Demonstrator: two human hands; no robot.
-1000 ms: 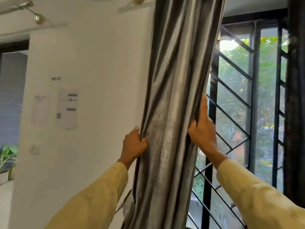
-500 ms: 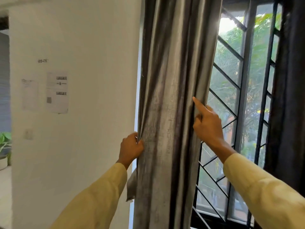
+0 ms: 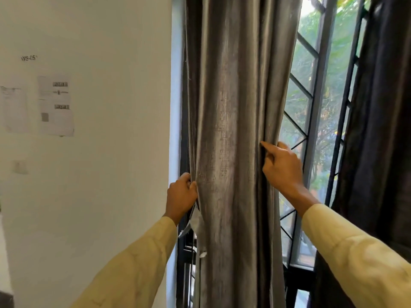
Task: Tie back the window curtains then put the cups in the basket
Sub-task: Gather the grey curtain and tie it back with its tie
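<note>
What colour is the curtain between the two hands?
The curtain is shiny silver-grey, seen best in the head view.

I count two curtains, one grey curtain (image 3: 231, 130) and one dark curtain (image 3: 378, 130); two hands, left hand (image 3: 181, 196) and right hand (image 3: 281, 167); two paper sheets (image 3: 55, 105); one WS-05 label (image 3: 29, 58); one window grille (image 3: 299, 132).

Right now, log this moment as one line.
left grip: holds left edge of bunched shiny grey fabric curtain | right grip: pinches its right edge | status: not yet tied
</note>
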